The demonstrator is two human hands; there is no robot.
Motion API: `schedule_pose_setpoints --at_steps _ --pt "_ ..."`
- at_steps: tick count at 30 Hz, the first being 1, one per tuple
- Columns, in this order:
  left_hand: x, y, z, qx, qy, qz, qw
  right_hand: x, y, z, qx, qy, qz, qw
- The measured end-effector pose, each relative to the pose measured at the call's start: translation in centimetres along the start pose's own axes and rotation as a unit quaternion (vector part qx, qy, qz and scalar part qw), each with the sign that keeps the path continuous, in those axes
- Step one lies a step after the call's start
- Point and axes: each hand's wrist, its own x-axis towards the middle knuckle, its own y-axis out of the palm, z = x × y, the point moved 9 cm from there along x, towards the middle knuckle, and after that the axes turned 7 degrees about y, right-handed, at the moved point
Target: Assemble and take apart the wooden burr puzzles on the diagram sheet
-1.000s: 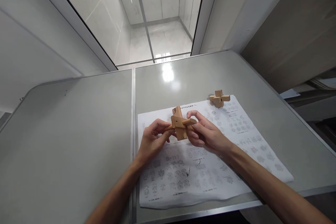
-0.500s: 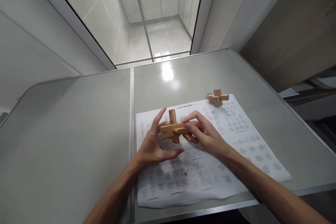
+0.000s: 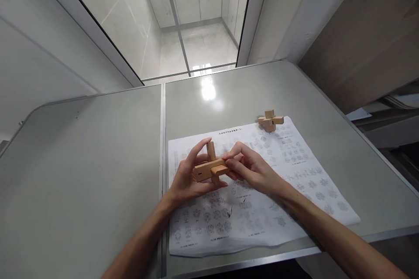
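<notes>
Both hands hold a wooden burr puzzle (image 3: 204, 171) made of crossed light-brown bars, held above a printed sheet (image 3: 262, 226). My left hand (image 3: 186, 178) is curled around its left side, the thumb under the lower end of the upright bar and the index finger near its top. With thumb and fingers, my right hand (image 3: 248, 165) pinches the right end of the level bars. A small dark mark shows on the left bar's face. The fingers behind the puzzle are partly hidden.
A second wooden burr puzzle (image 3: 269, 122) stands at the sheet's far right corner. The grey table (image 3: 124, 148) has a metal seam (image 3: 163, 139) left of the sheet. Beyond the table's far edge is a glass pane (image 3: 199, 43).
My left thumb and index finger have closed in on the upright bar from below and above. The puzzle has shifted slightly left and down, with my right hand still on it.
</notes>
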Motion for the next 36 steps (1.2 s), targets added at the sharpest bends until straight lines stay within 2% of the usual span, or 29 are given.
schedule_pose_setpoints --at_steps 5,11,17,21,25,32,36 --pt "0.0 0.1 0.1 0.001 0.021 0.006 1.000 -0.1 -0.1 0.0 -0.021 0.000 0.003 1.000" --pt "-0.1 0.2 0.0 0.053 0.067 0.020 0.996 0.0 -0.1 -0.7 -0.072 0.028 -0.025 0.997" --pt "0.1 -0.1 -0.4 0.064 0.079 0.012 0.995 0.5 0.5 -1.4 0.012 0.066 -0.014 0.998" --pt "0.2 -0.1 -1.0 0.049 0.090 0.024 0.994 0.4 0.3 -1.5 0.006 0.081 -0.031 0.996" --pt "0.3 -0.2 -1.1 0.059 0.096 0.007 0.994 0.2 0.3 -1.5 0.000 0.074 -0.051 0.996" --pt "0.2 -0.1 -0.9 -0.002 0.091 0.022 0.996 0.2 -0.1 -2.8 0.027 0.082 -0.069 0.994" --pt "0.1 -0.7 -1.1 0.033 0.117 -0.001 0.993 0.5 -0.3 -3.1 0.056 0.092 -0.059 0.992"
